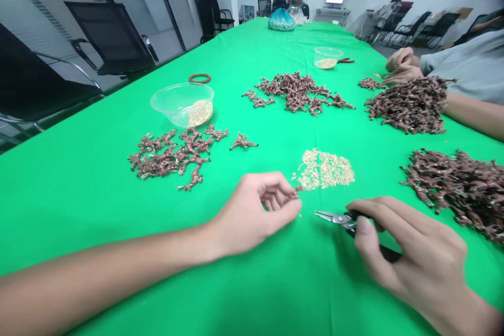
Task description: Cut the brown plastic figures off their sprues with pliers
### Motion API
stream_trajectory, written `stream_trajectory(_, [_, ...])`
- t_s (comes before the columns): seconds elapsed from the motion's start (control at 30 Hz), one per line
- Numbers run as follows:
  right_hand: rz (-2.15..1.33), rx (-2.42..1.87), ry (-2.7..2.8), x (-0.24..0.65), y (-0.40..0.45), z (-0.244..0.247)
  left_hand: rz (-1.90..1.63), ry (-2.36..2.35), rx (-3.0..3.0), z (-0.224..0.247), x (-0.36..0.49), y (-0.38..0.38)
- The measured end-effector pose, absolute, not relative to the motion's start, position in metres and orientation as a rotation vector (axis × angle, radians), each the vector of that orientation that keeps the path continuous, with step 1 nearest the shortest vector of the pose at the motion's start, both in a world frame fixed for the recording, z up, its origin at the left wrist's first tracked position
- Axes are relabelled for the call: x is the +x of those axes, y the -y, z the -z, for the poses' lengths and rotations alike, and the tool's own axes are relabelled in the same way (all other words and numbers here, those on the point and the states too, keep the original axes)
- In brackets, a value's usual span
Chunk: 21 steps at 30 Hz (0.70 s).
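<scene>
My left hand [252, 215] is closed in a pinch on a small brown animal figurine [298, 189], mostly hidden by the fingers. A tiny gold piece [300, 215] shows just below those fingertips. My right hand [413, 252] grips black-handled pliers [334, 217], whose metal jaws point left toward the left hand without touching it. Beyond both hands lies a flat spread of tiny gold pieces [331, 169], like small rings. Left of it are a loose group of brown figurines [169, 155] and a single figurine [243, 141].
A clear bowl [165, 107] holds more gold bits, with a brown ring [200, 79] behind it. Figurine piles lie at centre [295, 92] and right [460, 184]. A co-worker's hands [403, 65] rest near another pile [411, 105]. Farther back are a small tub [327, 58] and a blue bag [281, 20].
</scene>
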State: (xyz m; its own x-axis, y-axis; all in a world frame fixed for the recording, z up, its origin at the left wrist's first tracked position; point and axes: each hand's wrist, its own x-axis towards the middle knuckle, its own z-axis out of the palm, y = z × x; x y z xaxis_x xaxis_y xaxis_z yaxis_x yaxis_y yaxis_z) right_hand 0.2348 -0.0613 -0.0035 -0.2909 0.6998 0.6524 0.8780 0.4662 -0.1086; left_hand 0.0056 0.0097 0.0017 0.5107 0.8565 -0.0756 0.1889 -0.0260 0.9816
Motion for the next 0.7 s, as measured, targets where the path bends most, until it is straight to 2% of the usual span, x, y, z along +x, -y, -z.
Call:
stream_trajectory(0.4, [0.255, -1.332, 2.226, 0.224, 0.055, 0.016, -0.839, -0.930, 1.293, 0.001, 0.006, -0.017])
stream_trajectory(0.7, [0.395, -1.306, 2.311, 0.222, 0.054, 0.010, -0.815, -0.919, 1.272, 0.002, 0.006, -0.018])
